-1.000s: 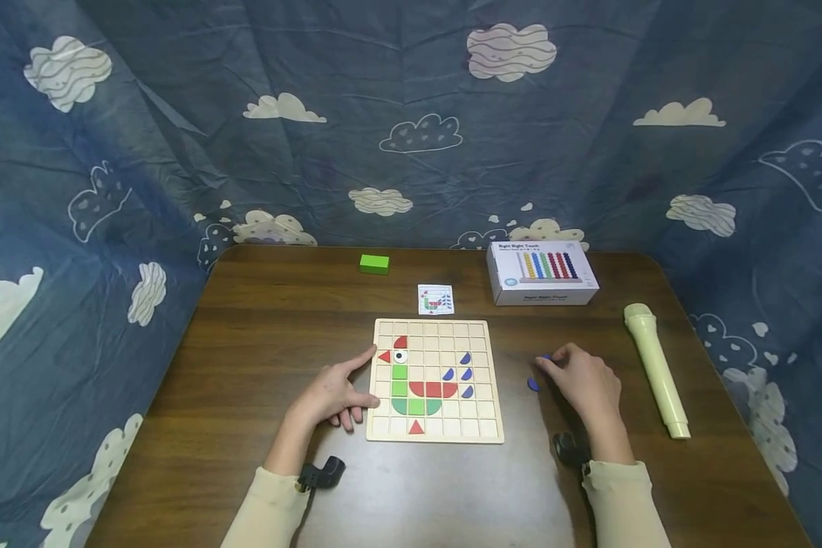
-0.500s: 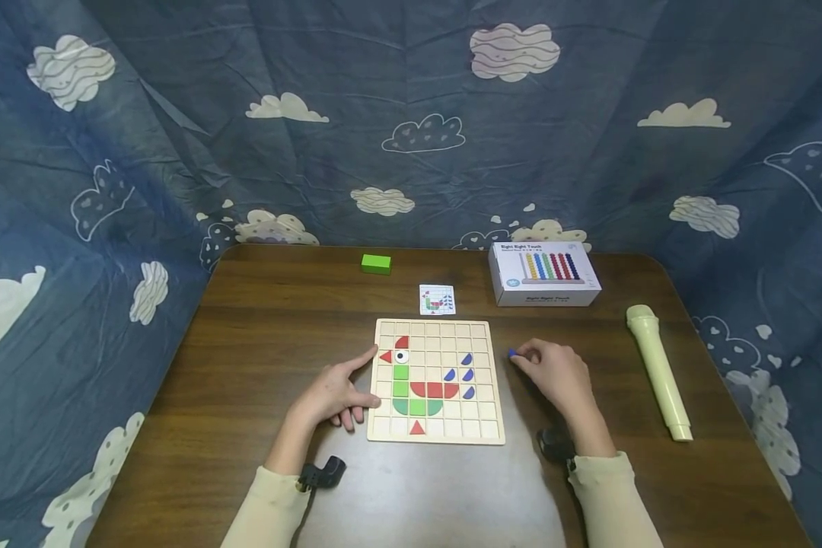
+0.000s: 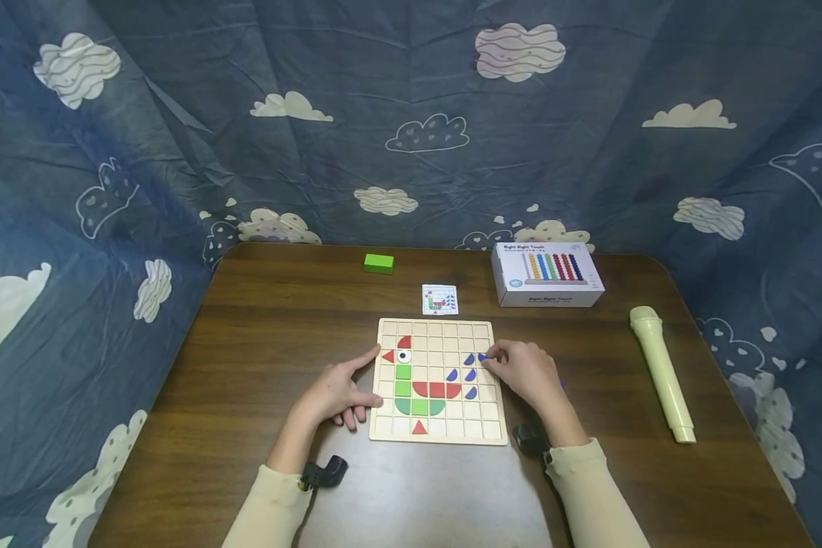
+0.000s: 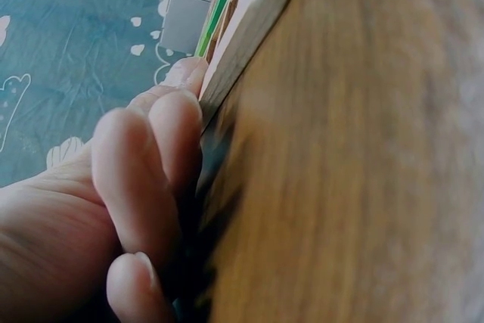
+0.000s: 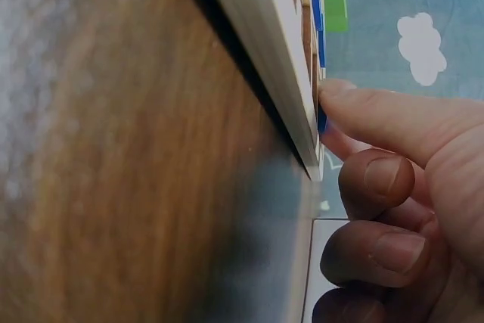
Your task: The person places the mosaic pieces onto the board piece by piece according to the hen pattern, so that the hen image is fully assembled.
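I see the small blue piece (image 3: 482,356) pinched at the tips of my right hand (image 3: 524,373), held over the right side of the wooden grid board (image 3: 438,436), just beside the blue pieces already seated there. The board is pale, smooth wood with square cells; flat red, green and blue shapes form a bird. My right grip is closed on that piece between thumb and forefinger. My left hand (image 3: 336,394) lies relaxed, fingers pressed against the board's left edge on the dark wood-grain table (image 3: 260,342), grasping nothing.
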Motion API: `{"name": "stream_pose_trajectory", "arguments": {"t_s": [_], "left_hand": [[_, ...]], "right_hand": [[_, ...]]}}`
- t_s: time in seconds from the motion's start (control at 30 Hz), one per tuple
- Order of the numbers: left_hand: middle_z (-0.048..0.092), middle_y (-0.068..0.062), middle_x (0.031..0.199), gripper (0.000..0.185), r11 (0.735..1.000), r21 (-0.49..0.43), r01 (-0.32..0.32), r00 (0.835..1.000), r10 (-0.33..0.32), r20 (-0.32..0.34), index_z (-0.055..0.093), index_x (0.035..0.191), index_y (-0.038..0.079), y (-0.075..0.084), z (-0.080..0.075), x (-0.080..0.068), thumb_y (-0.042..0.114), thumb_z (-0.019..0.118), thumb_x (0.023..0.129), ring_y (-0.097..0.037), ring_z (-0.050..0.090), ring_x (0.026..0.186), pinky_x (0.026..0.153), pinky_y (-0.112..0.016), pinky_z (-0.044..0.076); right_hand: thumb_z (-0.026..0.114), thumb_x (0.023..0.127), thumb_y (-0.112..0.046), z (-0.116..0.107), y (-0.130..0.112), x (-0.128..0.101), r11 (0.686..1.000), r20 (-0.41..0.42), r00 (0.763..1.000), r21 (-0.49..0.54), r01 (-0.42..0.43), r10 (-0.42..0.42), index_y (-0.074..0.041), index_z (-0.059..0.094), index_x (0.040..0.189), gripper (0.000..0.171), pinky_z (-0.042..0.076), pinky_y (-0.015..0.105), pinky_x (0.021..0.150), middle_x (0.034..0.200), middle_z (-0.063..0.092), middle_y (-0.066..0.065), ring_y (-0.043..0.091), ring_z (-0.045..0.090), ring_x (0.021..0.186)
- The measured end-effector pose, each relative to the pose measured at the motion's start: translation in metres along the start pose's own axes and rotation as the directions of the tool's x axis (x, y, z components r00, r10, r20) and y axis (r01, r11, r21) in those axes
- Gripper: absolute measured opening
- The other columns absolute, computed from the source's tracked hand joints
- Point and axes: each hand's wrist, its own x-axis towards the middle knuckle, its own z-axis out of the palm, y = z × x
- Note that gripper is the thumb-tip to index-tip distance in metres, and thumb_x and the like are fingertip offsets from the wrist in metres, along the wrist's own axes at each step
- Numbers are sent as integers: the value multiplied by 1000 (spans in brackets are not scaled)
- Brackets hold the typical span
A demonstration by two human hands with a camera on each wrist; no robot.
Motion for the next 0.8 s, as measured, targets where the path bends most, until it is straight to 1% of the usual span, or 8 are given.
{"name": "stream_pose_trajectory", "arguments": {"t_s": [0.07,0.17,0.23,0.33,0.4,0.5,0.6,0.8], "left_hand": [[72,-11,61,100,1000,4,-1,1000,1,-1,31,165,47,1,0,0,29,91,86,-18,66,43,39,-25,47],[72,-11,61,100,1000,10,-3,1000,3,-1,31,165,46,2,0,0,29,91,86,-18,66,43,39,-25,47],[72,-11,61,101,1000,8,-3,1000,3,0,31,166,46,2,1,0,29,91,86,-19,66,43,39,-25,47],[72,-11,62,101,1000,0,-1,1000,1,4,30,166,46,2,1,0,29,91,86,-19,67,44,39,-24,47],[72,-12,62,102,1000,-8,2,1000,-2,8,30,166,47,1,0,-1,29,91,86,-19,67,44,39,-24,47],[72,-12,62,102,1000,-19,5,1000,-5,5,29,165,48,0,-1,-2,29,91,86,-19,67,44,39,-24,47],[72,-12,62,102,1000,-24,7,1000,-7,-1,30,165,48,0,-2,-2,28,91,86,-20,66,43,39,-25,47],[72,-12,62,102,1000,-23,6,1000,-6,9,31,165,49,-1,0,-1,29,91,85,-20,67,44,40,-25,47]], "right_hand": [[82,94,-30,-1,1,-1,1000,11,1000,12,-8,7,-13,82,104,19,33,30,58,70,60,-1,16,51,66],[80,95,-33,-5,7,-4,997,9,999,50,-50,50,-13,81,108,24,34,31,60,70,59,1,18,52,67],[77,97,-35,-10,16,-9,994,-18,996,79,-82,83,-12,79,111,27,35,32,59,71,59,2,18,52,66],[74,100,-35,-20,36,-22,986,-88,987,106,-127,136,-10,77,113,28,35,32,56,69,58,3,19,50,62],[72,101,-34,-25,50,-31,982,-129,977,109,-155,168,-8,76,112,28,34,31,53,68,57,3,19,49,59],[71,101,-34,-31,66,-43,976,-154,967,103,-190,204,-6,74,111,30,33,31,51,68,56,3,19,47,57],[71,101,-38,-33,72,-50,976,-124,970,83,-200,209,-6,73,110,33,34,32,51,71,58,4,19,49,59],[77,96,-44,-28,67,-56,980,5,980,33,-197,197,-10,75,108,36,35,32,55,75,61,2,19,53,66]]}}
